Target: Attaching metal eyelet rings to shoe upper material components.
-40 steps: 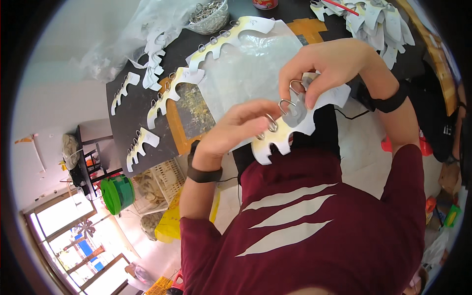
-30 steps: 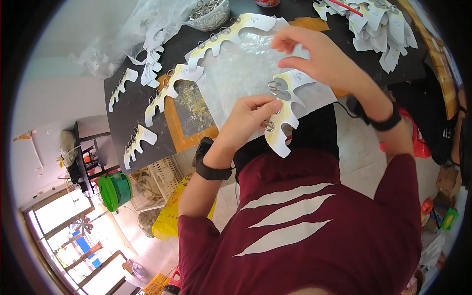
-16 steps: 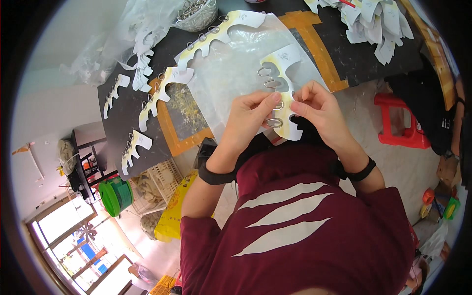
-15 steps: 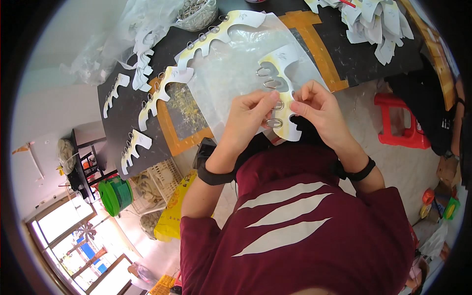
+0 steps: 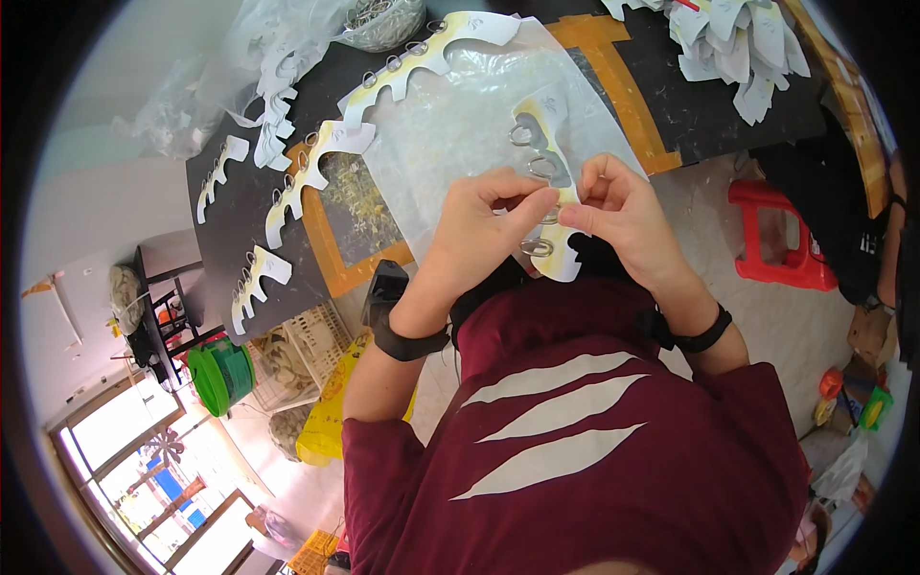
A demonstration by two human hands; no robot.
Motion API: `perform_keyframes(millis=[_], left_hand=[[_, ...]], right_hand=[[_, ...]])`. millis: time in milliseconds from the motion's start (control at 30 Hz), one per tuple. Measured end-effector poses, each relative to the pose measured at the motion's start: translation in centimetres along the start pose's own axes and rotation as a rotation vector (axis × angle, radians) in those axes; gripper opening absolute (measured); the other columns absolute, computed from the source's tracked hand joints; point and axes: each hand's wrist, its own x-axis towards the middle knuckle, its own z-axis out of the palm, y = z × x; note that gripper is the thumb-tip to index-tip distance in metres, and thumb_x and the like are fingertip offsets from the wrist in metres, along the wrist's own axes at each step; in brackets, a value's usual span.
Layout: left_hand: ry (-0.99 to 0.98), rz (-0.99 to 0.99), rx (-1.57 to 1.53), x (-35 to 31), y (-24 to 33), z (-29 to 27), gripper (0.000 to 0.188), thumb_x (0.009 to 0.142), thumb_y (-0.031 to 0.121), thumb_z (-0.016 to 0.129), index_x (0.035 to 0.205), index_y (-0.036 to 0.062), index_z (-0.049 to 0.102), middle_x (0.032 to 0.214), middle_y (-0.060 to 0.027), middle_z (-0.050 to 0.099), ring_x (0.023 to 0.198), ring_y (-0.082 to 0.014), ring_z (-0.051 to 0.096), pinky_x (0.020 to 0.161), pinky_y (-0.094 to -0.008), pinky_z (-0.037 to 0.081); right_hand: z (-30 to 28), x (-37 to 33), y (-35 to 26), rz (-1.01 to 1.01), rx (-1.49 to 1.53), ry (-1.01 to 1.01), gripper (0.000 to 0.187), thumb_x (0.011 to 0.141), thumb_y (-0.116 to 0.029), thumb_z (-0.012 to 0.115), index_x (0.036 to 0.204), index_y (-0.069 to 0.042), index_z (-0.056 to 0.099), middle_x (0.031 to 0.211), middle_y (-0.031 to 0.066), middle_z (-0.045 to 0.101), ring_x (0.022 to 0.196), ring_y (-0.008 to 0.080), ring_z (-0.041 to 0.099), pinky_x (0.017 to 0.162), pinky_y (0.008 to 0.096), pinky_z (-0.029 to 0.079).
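Note:
Just above my lap, at the table's near edge, I hold a white and yellow scalloped card strip (image 5: 556, 264) with several metal rings (image 5: 540, 247) along its left side. My left hand (image 5: 484, 225) pinches its left edge between thumb and fingers, next to one of the rings. Opposite it, my right hand (image 5: 621, 216) grips the right edge, thumb on top and the other fingers curled. The fingertips hide the middle of the strip. Its far end lies over a translucent plastic sheet (image 5: 436, 139). Longer scalloped strips with rings (image 5: 470, 29) rest on the table to the far left.
Smaller ringed strips (image 5: 254, 278) lie on the black table's left side. At the back stand a clear bowl of rings (image 5: 383, 34) and crumpled plastic bags (image 5: 244, 77). White pieces (image 5: 738, 48) are heaped far right. A red stool (image 5: 781, 244) stands near another person's arm (image 5: 891, 230).
My left hand's thumb has shifted slightly right, closer to the right thumb. The strip has tilted and turned a little in my hands. The view has shifted slightly.

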Motion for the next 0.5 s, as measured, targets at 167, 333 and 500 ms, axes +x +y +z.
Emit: perform_keyframes(millis=[167, 333, 500], left_hand=[[0.004, -0.006, 0.019, 0.1, 0.3, -0.1, 0.020, 0.085, 0.018, 0.062, 0.085, -0.0010, 0.066, 0.070, -0.0005, 0.057, 0.058, -0.0057, 0.051, 0.051, -0.0198, 0.043], [-0.094, -0.209, -0.276, 0.2, 0.6, -1.3, 0.022, 0.088, 0.020, 0.058, 0.095, 0.0003, 0.063, 0.081, -0.0038, 0.059, 0.065, -0.0087, 0.055, 0.056, -0.0222, 0.046], [-0.109, -0.303, -0.465, 0.2, -0.1, -1.2, 0.029, 0.089, 0.014, 0.055, 0.114, 0.0004, 0.053, 0.098, -0.0075, 0.060, 0.083, -0.0134, 0.059, 0.067, -0.0249, 0.049]], right_hand=[[0.1, 0.1, -0.4, 0.043, 0.016, 0.002, 0.022, 0.077, -0.002, 0.068, 0.084, -0.006, 0.047, 0.077, 0.0011, 0.058, 0.073, 0.0059, 0.055, 0.065, 0.0194, 0.042], [0.0, 0.2, -0.2, 0.005, 0.047, 0.025, 0.022, 0.077, 0.000, 0.067, 0.085, -0.006, 0.047, 0.079, 0.0014, 0.058, 0.074, 0.0060, 0.055, 0.066, 0.0188, 0.043], [0.0, 0.4, 0.1, -0.117, 0.123, 0.017, 0.024, 0.077, 0.003, 0.066, 0.089, -0.005, 0.047, 0.080, 0.0005, 0.056, 0.076, 0.0050, 0.054, 0.069, 0.0186, 0.043]])
